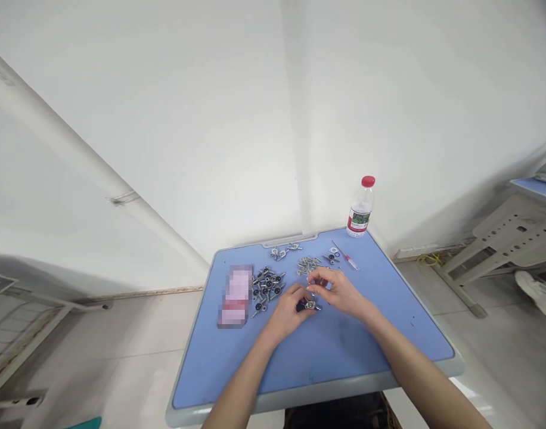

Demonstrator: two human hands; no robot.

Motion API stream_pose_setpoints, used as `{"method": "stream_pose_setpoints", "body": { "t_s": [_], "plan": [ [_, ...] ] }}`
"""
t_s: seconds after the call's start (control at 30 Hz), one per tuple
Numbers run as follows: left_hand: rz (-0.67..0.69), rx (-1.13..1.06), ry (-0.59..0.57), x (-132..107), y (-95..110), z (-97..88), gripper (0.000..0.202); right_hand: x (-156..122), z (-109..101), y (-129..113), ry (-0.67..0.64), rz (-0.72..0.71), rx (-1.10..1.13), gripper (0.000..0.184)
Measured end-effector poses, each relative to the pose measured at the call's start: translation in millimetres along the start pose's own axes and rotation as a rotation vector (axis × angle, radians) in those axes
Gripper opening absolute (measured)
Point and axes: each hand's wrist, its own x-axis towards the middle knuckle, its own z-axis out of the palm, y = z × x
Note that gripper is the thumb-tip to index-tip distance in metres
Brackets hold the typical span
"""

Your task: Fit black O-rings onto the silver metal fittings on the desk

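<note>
Low over the middle of the blue desk [344,339], my left hand [287,311] is closed on a small silver metal part [310,305] with some black on it. My right hand [338,290] is just above and to the right, thumb and forefinger pinched together. Whatever lies between those fingertips is too small to name. Left of my left hand lies a pile of black-and-silver metal parts [267,285]. Beyond my hands is a heap of small silver screw-like pieces [307,264].
A red-capped plastic bottle [360,208] stands at the back right corner, with a thin red-and-clear screwdriver-like tool [350,258] nearby. Rings and a black part [331,258] lie beside it. More silver parts [279,254] sit at the back. A blurred-out pinkish object [236,295] lies left.
</note>
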Motion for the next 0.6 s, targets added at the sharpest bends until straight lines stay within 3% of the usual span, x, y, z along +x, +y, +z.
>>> {"method": "stream_pose_setpoints", "body": {
  "t_s": [0.3, 0.5, 0.6],
  "plan": [
    [-0.009, -0.029, -0.024, 1, -2, -0.8, 0.012, 1, -13, -1, -0.094, 0.052, 0.168, 0.014],
    [-0.001, -0.024, -0.033, 1, -2, -2.4, 0.012, 4, -21, -4, -0.178, -0.064, 0.082, 0.024],
    [-0.001, -0.011, -0.034, 1, -1, -2.3, 0.011, 4, -19, -3, -0.165, -0.052, 0.056, 0.027]
  ]
}}
